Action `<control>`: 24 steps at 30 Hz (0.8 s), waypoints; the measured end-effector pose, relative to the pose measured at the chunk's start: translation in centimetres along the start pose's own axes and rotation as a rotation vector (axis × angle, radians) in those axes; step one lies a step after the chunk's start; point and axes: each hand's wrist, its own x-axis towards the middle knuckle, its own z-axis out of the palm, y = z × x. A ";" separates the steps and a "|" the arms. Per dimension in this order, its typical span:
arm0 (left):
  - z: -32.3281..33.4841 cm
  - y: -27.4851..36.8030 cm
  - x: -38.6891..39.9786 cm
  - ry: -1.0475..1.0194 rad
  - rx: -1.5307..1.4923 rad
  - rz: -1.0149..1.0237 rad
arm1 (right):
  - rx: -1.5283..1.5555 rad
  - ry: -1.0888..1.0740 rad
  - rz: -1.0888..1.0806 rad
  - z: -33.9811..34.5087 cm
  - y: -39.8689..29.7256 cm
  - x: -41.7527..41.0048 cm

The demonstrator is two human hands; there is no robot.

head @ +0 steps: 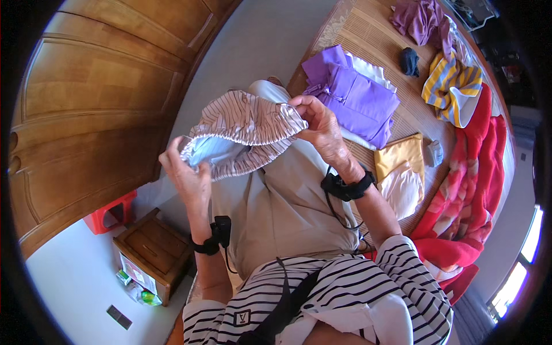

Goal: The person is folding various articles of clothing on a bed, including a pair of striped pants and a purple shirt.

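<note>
A pink-brown striped cloth piece with a gathered elastic opening (246, 120) is stretched sideways above my lap. My left hand (188, 174) pinches one end of the elastic rim. At the other end, my right hand (322, 129) grips the rim between thumb and fingers. A pale blue inside shows through the opening. Whether it is a pair of shorts or another item, I cannot tell. Just beyond my right hand lies a folded purple garment (355, 101) on top of white cloth.
The bed's woven mat (362, 30) bears a folded yellow cloth (399, 151), a cream cloth (401, 189), a dark bundle (409, 62), a yellow-grey striped garment (448, 86) and a red blanket (465, 194). A wooden wardrobe (99, 82) and a nightstand (153, 246) stand to the left.
</note>
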 end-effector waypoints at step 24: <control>7.9 4.3 -2.7 -0.946 -1.357 -0.735 | -0.166 0.166 -0.017 1.2 0.1 -0.7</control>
